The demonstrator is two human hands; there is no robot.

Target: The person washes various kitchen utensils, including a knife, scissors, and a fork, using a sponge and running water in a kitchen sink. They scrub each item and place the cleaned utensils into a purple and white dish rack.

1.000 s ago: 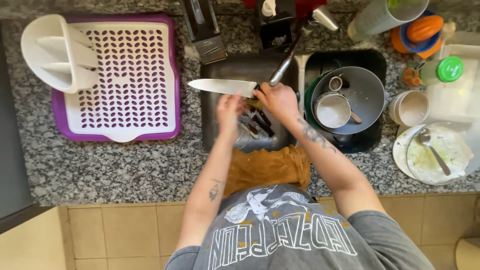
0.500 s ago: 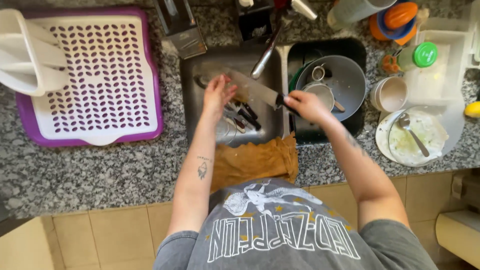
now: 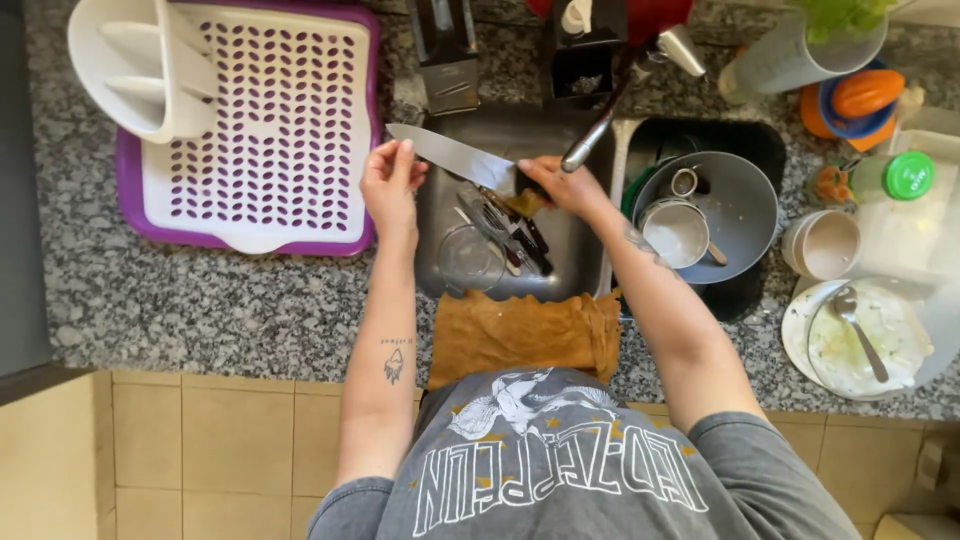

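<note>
Your right hand had its fingers clamped on the handle of the knife, held above the sink at frame centre. Your left hand fingers — loosely together — touched the blade near its tip; wet skin could have slid onto the edge.

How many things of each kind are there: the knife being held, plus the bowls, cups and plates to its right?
Chef's knife, held in the right hand: 1
Large grey bowl: 1
Cups: 2, a white cup inside the bowl and a beige mug on the counter
Dirty plate: 1
Total: 5
</note>
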